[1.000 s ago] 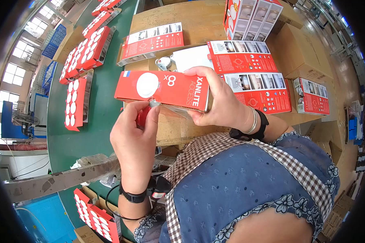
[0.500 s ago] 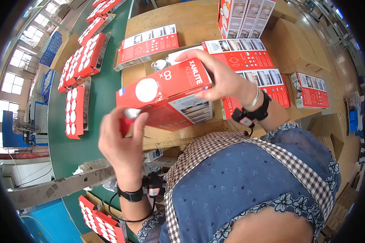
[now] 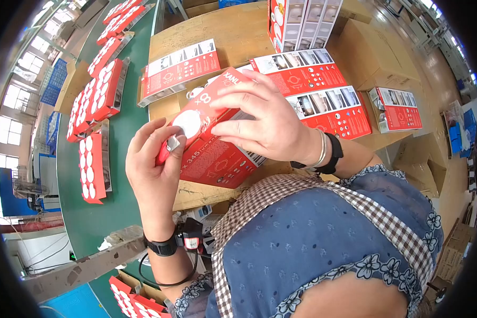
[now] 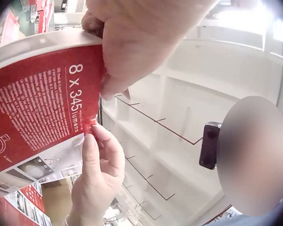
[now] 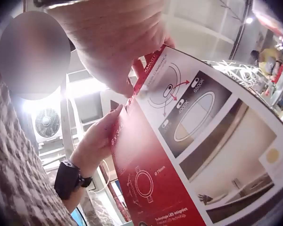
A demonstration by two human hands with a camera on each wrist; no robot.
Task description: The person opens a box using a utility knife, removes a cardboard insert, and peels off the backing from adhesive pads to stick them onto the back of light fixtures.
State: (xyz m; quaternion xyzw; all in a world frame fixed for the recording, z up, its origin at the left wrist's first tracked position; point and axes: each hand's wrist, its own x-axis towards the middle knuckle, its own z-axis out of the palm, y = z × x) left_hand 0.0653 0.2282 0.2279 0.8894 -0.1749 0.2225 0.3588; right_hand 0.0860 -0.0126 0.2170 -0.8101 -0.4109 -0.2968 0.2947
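My L hand (image 3: 156, 167) grips a red item (image 3: 164, 152), silvery end up; my R hand (image 3: 270, 122) pinches a red bit (image 4: 90, 126) at box (image 3: 220, 161) edge.

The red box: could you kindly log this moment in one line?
left hand: pinches small red item | right hand: at red box edge | red box: tilted | other red boxes: beyond it

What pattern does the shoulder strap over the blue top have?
The shoulder strap is brown-and-white checked, clearest in the head view.
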